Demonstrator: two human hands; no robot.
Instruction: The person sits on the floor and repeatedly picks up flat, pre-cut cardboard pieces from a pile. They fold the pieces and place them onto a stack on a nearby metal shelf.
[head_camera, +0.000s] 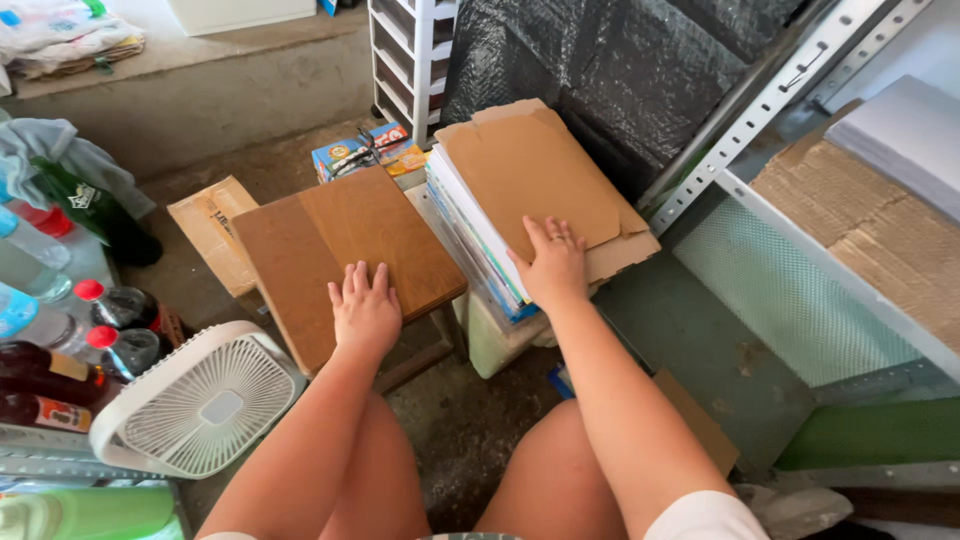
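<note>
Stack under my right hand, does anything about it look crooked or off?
Yes. The flattened cardboard sheet under the right hand lies skewed on the stack of folders, overhanging its right edge. The left hand rests flat on the wooden board.

under the left hand (364, 310) a small wooden table (340, 255) carries its flat palm. under the right hand (553, 268), flattened cardboard (535, 175) tops a paper stack (470, 235), seemingly on a pale box (495, 340).

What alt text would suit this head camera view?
A seated person's left hand lies flat on a wooden board, their right hand on flattened cardboard topping a paper stack. White fan and bottles sit left.
</note>
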